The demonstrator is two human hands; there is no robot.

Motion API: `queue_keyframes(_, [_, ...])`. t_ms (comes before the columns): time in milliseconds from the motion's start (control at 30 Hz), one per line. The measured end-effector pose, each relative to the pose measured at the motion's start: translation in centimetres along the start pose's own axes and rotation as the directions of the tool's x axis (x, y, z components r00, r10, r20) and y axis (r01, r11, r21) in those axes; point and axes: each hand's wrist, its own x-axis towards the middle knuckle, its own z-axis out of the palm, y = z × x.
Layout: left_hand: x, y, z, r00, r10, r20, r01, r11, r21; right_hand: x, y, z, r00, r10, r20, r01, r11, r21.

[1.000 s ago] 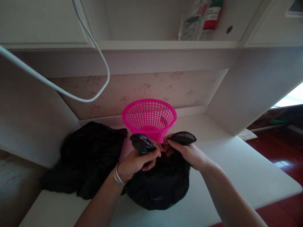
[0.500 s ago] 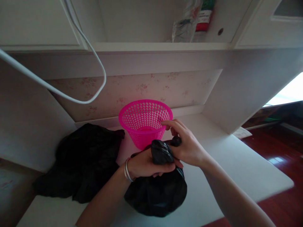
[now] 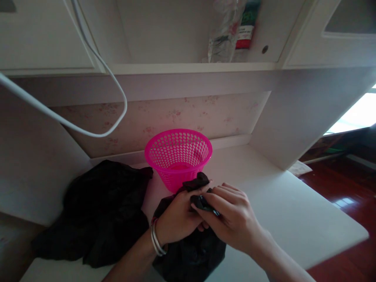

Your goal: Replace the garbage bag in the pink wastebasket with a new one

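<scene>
Currently I see the left hand (image 3: 179,219) clasped around the gathered neck of a black plastic bag (image 3: 202,254), the right hand (image 3: 235,215) pinching its end, near a round pink perforated basket (image 3: 178,171).

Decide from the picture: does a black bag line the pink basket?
No, the pink basket shows bare, perforated sides inside, with nothing covering them.
</scene>
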Motion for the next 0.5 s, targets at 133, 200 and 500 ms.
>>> queue_keyframes(133, [-0.6, 0.0, -0.1, 0.987, 0.152, -0.05, -0.137, 0.965, 0.223, -1.0, 0.4, 0.2, 0.984, 0.176, -0.036, -0.157, 0.942, 0.296])
queue_keyframes(200, [-1.1, -0.5, -0.3, 0.971, 0.218, -0.093, -0.17, 0.914, 0.369, -1.4, 1.1, 0.4, 0.923, 0.38, -0.056, -0.304, 0.813, 0.497])
queue_keyframes(500, [-2.5, -3.9, -0.4, 0.726, 0.688, 0.009, -0.509, 0.528, 0.679, 0.4, 4.4, 3.1, 0.803, 0.548, 0.233, -0.4, 0.206, 0.893])
